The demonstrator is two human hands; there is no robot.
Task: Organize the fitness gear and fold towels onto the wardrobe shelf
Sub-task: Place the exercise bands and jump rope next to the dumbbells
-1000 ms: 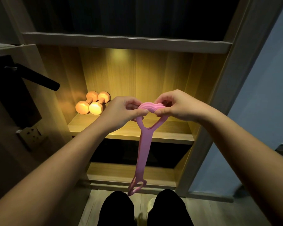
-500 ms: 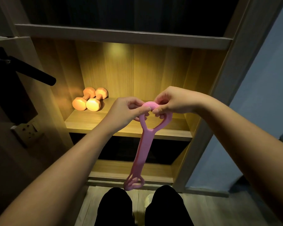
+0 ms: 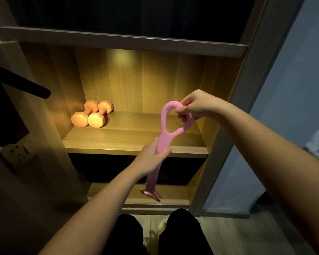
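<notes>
Dumbbells [image 3: 92, 115], 2 orange, lie left-rear on the lit shelf [image 3: 136, 138]. Before it the right hand [image 3: 197, 105] pinches the pink resistance band [image 3: 164, 142] by its top loop; the left hand [image 3: 151, 157] grips its strap.

Showing pink all along the resistance band [image 3: 164, 139], with rows of tiny dots dimpling the top of its loop; glowing orange across the two dumbbells [image 3: 92, 115]; running in warm honey-brown wood grain over the lit shelf [image 3: 129, 138]. Lying dull blue-grey on the wall [image 3: 293, 85]; reading matte black on the door handle [image 3: 28, 86] and the trousers [image 3: 182, 234]; striping in pale grey-brown planks on the floor [image 3: 238, 234].
</notes>
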